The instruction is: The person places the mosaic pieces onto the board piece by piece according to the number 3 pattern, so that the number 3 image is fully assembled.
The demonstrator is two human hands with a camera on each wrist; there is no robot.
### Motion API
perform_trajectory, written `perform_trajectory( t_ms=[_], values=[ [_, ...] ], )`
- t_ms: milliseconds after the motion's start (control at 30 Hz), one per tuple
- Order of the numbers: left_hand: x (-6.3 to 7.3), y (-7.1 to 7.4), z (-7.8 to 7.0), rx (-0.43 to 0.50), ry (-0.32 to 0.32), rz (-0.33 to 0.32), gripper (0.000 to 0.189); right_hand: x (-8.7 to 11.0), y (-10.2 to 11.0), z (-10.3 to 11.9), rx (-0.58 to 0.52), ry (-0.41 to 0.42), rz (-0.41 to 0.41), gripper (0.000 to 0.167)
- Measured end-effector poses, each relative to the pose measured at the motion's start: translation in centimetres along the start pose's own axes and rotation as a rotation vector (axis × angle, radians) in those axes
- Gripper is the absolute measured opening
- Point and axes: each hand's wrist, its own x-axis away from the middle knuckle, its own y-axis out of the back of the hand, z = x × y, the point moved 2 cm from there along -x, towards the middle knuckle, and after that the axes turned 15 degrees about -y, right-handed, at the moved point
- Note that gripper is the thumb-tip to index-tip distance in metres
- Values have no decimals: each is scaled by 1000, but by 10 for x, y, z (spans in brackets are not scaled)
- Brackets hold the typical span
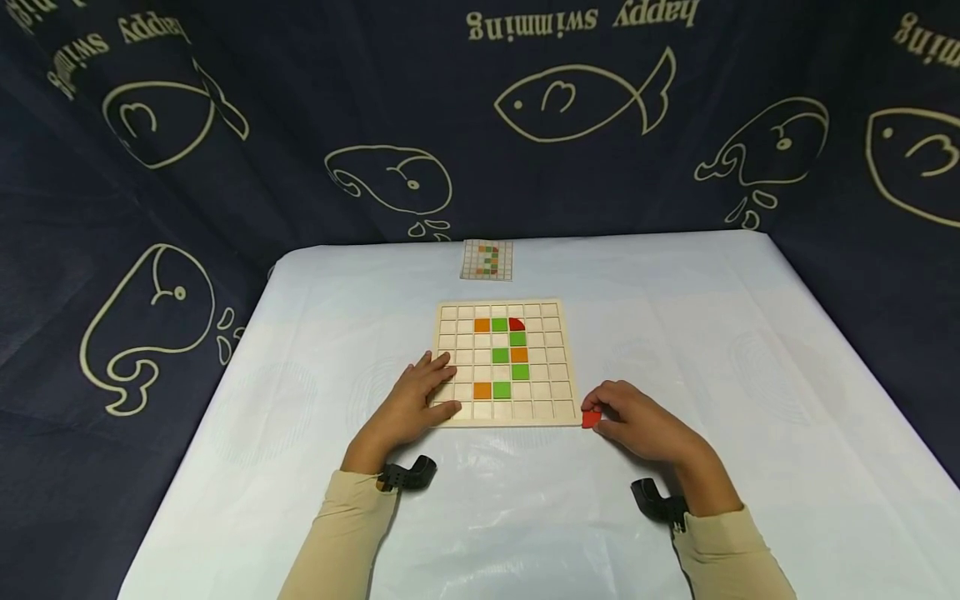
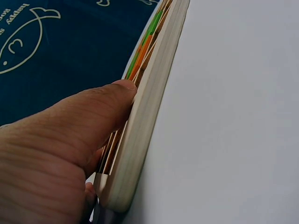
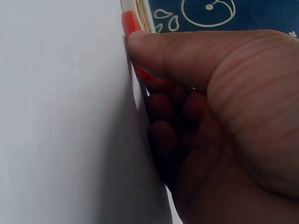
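A wooden grid board (image 1: 538,411) lies flat on the table, with several orange and green square tiles and one red rounded-corner tile (image 1: 516,324) set in its cells. My left hand (image 1: 408,406) rests on the board's left side, fingers spread over the edge cells; in the left wrist view its thumb (image 2: 110,100) lies on the near rim. Just off the board's near right corner, my right hand (image 1: 647,423) pinches a red tile (image 1: 590,419) between thumb and fingers. That red tile (image 3: 131,22) shows beside the thumb in the right wrist view, low over the white surface.
A small pattern card (image 1: 486,260) showing a similar coloured grid lies beyond the board at the table's far edge. White cloth (image 1: 300,350) covers the table. A dark curtain (image 1: 465,108) printed with fish and whales hangs behind and to the sides.
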Motion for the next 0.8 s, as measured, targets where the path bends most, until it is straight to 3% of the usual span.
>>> perform_trajectory(
  t_ms=[400,800],
  values=[
    [-1,0,0,-5,8,12,62,0,0,2,8,9,2,25],
    [-1,0,0,-4,18,15,62,-1,0,2,-18,-35,34,23]
  ],
)
